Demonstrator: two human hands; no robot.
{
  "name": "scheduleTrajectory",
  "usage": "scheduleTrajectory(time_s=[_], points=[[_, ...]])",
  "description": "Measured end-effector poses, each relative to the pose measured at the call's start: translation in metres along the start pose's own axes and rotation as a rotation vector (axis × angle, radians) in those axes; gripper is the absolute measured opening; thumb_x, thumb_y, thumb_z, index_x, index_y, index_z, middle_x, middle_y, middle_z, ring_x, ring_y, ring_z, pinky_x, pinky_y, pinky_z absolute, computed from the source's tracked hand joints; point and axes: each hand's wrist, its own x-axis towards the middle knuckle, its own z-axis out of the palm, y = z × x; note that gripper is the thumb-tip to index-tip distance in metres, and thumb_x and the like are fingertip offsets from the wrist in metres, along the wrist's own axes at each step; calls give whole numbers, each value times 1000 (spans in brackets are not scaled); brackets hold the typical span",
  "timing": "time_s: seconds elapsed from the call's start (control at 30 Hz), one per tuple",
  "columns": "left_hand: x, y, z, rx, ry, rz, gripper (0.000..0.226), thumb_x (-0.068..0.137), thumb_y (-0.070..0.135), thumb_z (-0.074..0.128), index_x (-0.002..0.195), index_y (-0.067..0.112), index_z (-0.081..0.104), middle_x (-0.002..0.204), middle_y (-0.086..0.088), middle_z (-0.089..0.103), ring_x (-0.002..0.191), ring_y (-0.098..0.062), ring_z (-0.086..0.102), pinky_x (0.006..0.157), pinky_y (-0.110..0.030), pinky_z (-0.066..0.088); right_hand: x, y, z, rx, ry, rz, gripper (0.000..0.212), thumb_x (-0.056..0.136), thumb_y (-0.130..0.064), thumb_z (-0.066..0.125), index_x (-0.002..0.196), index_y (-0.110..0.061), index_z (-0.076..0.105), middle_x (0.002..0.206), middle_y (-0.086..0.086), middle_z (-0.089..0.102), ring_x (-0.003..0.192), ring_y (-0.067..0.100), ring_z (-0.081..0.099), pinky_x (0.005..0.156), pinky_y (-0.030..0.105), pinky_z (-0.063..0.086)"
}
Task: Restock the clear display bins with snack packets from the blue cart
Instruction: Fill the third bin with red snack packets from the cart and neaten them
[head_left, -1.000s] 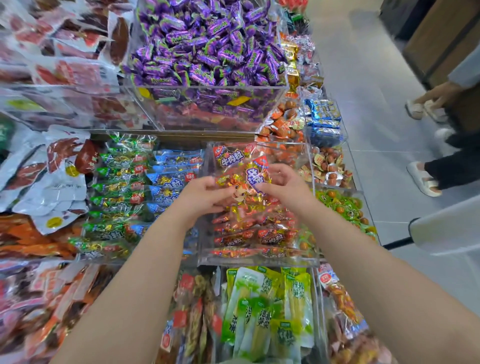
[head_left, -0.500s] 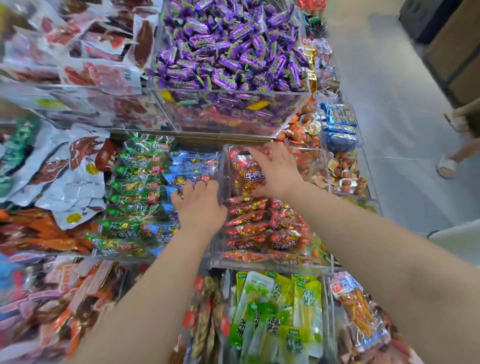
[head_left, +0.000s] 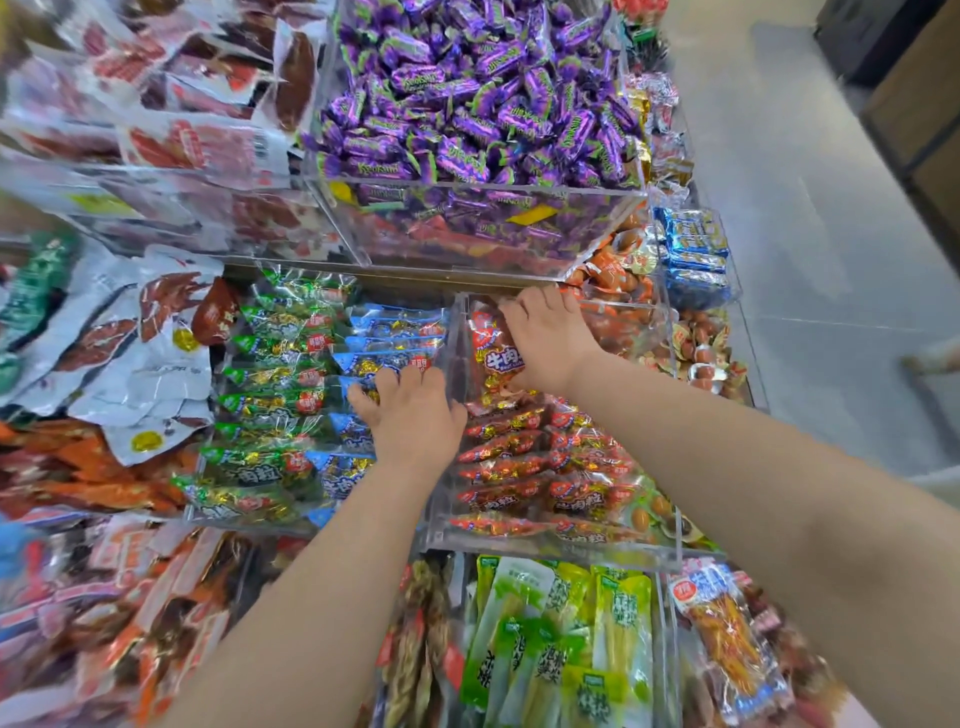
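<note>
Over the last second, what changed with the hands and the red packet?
Both hands held a red packet up over the clear bin. The right hand has carried it to the far end and presses it down there; the left hand let go and now lies on the bin's left wall. The rows of red packets nearer the person look unchanged.

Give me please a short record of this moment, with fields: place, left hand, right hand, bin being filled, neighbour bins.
place: shop display of clear bins
left hand: palm down over the blue packets, holding nothing visible
right hand: pressing a red packet into the far end of its bin
bin being filled: clear bin with rows of red packets
neighbour bins: green packets to the left, purple candies above, light green pouches below
</note>
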Motion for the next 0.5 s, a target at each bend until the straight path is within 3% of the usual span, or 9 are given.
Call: scheduleTrajectory(time_s=[0.2,0.33,0.5], points=[[0,-1,2,-39,21,0,18,90,35,48,94,18,52,106,-3,53,110,-28,39,104,-61,15,1,2,-7,35,-86,-37,86,68,-51,73,135,-17,31,130,8,51,119,29,45,97,43,30],[1,-2,3,-47,27,12,19,90,35,49,95,17,53,106,-2,52,109,-27,38,103,-61,14,11,9,-20,109,78,-3,70,68,-45,73,124,-18,41,113,7,59,109,29,52,91,41,33],[-1,-1,4,-30,51,23,21,90,35,49,97,16,55,106,-3,53,109,-27,38,103,-60,15,16,12,-15,94,-135,-51,74,75,-48,70,131,-16,35,114,6,58,109,29,52,89,43,37]])
